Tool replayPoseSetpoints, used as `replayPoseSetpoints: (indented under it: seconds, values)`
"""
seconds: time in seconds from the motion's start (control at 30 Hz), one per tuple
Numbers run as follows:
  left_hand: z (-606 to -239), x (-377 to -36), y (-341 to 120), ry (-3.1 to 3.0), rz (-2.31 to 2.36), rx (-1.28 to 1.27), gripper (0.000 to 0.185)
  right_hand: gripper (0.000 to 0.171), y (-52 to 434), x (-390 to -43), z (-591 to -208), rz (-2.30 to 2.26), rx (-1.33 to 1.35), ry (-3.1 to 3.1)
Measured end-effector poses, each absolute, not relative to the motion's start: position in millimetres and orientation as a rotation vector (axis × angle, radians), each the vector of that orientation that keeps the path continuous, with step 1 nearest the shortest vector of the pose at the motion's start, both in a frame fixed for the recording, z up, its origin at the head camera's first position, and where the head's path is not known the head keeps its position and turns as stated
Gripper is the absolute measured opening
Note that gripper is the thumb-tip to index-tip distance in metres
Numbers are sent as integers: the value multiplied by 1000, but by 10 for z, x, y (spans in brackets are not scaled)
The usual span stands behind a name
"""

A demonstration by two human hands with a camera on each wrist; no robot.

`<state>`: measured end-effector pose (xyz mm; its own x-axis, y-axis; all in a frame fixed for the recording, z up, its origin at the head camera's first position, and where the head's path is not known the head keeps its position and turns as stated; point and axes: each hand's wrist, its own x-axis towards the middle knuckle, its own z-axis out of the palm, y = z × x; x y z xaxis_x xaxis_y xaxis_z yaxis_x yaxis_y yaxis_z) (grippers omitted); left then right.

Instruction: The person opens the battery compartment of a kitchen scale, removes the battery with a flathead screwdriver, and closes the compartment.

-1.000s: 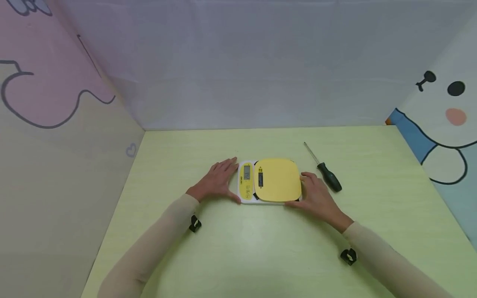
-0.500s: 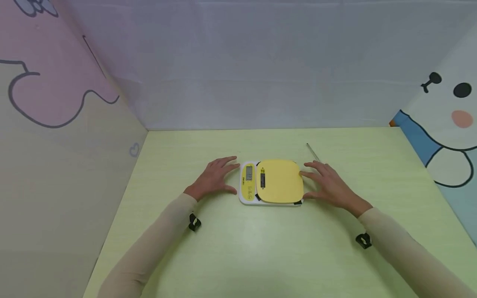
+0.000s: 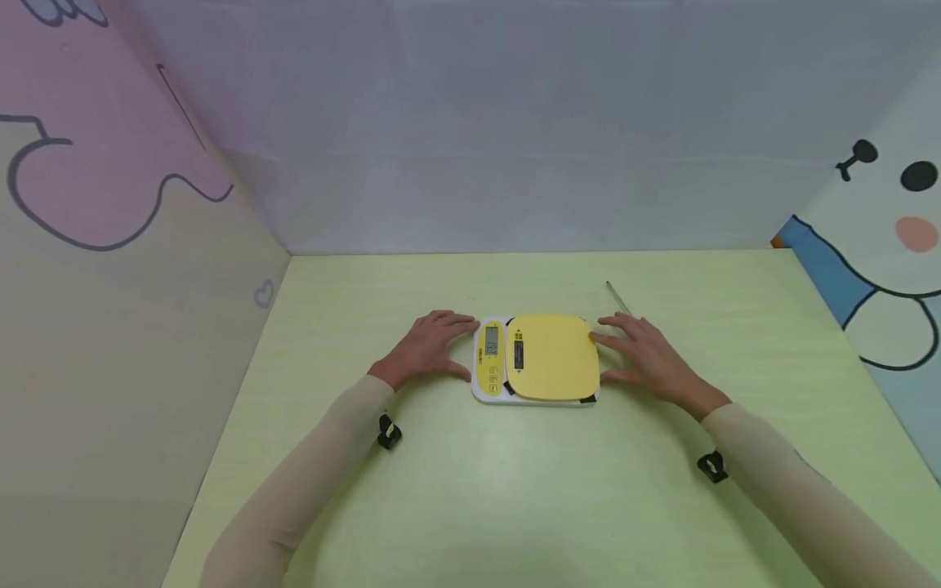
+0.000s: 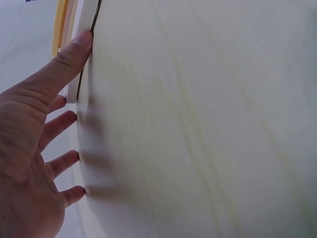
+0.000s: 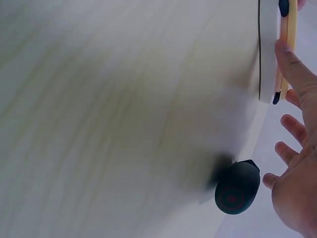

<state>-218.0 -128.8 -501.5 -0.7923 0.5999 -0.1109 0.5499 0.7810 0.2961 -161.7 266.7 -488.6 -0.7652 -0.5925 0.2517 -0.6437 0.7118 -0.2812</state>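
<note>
A white kitchen scale (image 3: 540, 403) with a yellow weighing plate (image 3: 555, 359) lies flat on the table, its small display (image 3: 491, 341) and buttons at the left end. My left hand (image 3: 425, 349) is at that end, fingers spread and relaxed. In the left wrist view its thumb (image 4: 74, 49) lies against the scale's white side (image 4: 87, 17). At the other end is my right hand (image 3: 654, 363), with the index fingertip at the plate's edge. The right wrist view shows its thumb (image 5: 292, 64) along the scale's side (image 5: 267, 54).
Behind my right hand lies a screwdriver; its shaft (image 3: 618, 298) shows in the head view, its dark handle (image 5: 237, 186) in the right wrist view. A pale wall (image 3: 515, 131) borders the table (image 3: 485, 506) at the back. Cartoon-printed panels (image 3: 88, 180) stand at the sides.
My right hand has shifted right and back from the scale's front corner, now covering the screwdriver's handle. My left hand came off the scale's edge, then moved right, back to it.
</note>
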Motion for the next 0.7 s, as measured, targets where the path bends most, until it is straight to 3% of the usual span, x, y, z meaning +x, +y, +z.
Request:
replayPoseSetpoints:
  seconds: [0.7]
  values:
    - [-5022,-2209,-1275,2736,391,908,102,70,2698,-1615,-4931,494,936,-2818]
